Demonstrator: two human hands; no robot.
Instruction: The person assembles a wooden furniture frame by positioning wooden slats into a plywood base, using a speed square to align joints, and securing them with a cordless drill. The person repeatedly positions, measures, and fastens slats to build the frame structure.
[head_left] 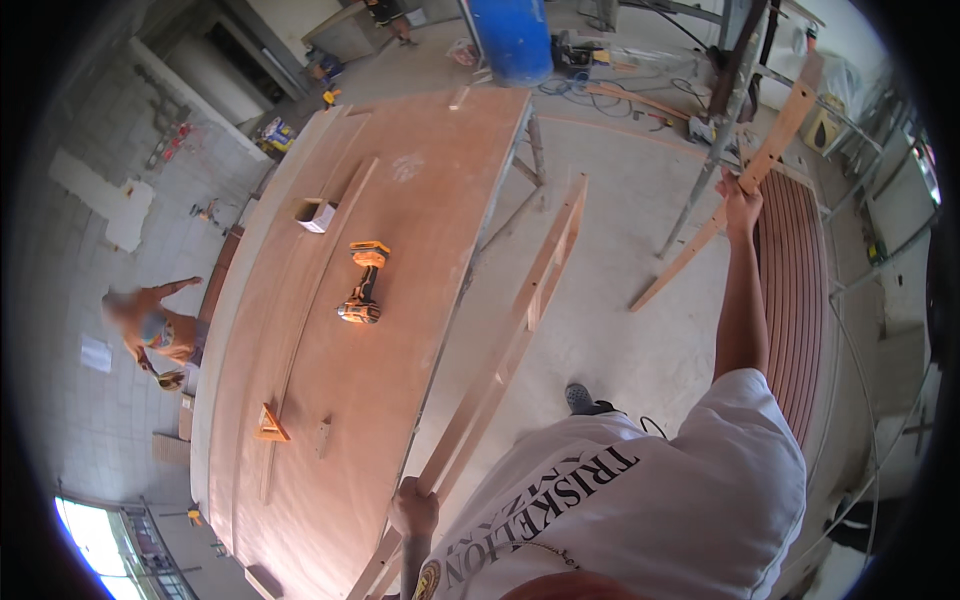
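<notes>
My left hand [413, 510] is closed around the lower part of a long, narrow wooden frame [522, 312], two rails joined by a short block. The frame slants up and away beside the table's right edge. With my arm stretched out to the right, my right hand [740, 205] grips a wooden strip [783, 128] with small dark holes along it. The strip tilts, its top end toward the scaffold and its lower end over the floor. On the table [400, 440] to my left lies an orange and black cordless drill [362, 285].
An orange triangular square [270, 424], a small open box [315, 215] and thin wood strips [318, 300] lie on the table. Metal scaffold poles [715, 150] and slatted brown panels [790, 290] stand right. A blue drum [510, 40] is beyond. Another person [165, 325] is at left.
</notes>
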